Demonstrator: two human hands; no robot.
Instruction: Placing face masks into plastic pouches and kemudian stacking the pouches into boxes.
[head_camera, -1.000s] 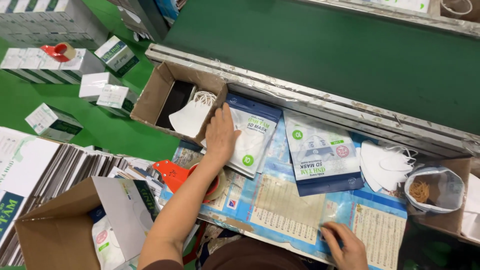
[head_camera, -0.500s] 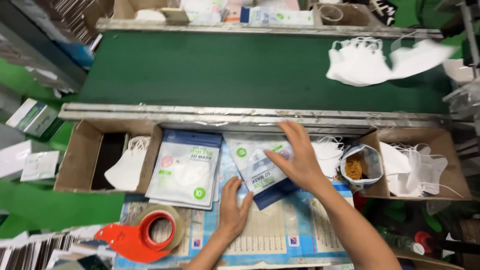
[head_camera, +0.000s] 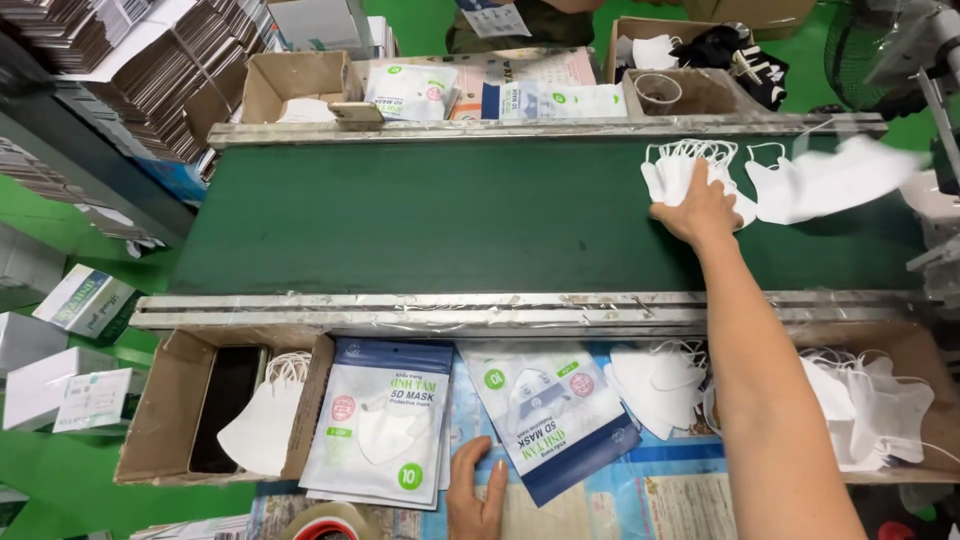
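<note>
My right hand (head_camera: 697, 208) is now out on the green conveyor belt (head_camera: 420, 220), far right end, fingers clamped on a bunch of white masks (head_camera: 680, 172); half a second ago it sat on the mask pouch (head_camera: 548, 415) at the near table edge. Another white mask (head_camera: 830, 178) lies just beside the bunch. My left hand (head_camera: 476, 492) rests flat on the table between the two pouches, fingers together, holding nothing, slightly lower than before. Second pouch (head_camera: 385, 420) lies beside the cardboard box (head_camera: 165, 415).
</note>
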